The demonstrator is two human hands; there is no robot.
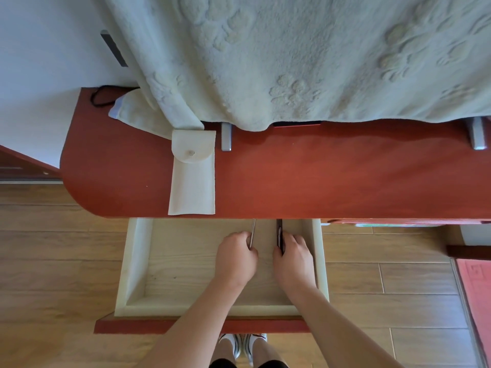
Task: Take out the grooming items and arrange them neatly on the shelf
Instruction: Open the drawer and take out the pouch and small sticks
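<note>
An open drawer (134, 264) with pale walls sticks out from under the red-brown shelf top (332, 176). Both my hands are inside it. My left hand (235, 257) grips a thin silver metal tool (253, 231) that points away from me. My right hand (293, 257) grips a dark, narrow tool (279, 235), also pointing away. The far tips of both tools are hidden under the shelf edge. A cream felt pouch (192, 176) with a snap flap lies shut on the shelf top, left of centre.
A pale fleece blanket (292, 57) drapes over something at the back of the shelf; two grey metal feet (226, 136) (477, 135) stick out beneath it. A black cord (102, 96) lies at the shelf's back left. Wooden floor surrounds the drawer; a red mat (475, 293) lies right.
</note>
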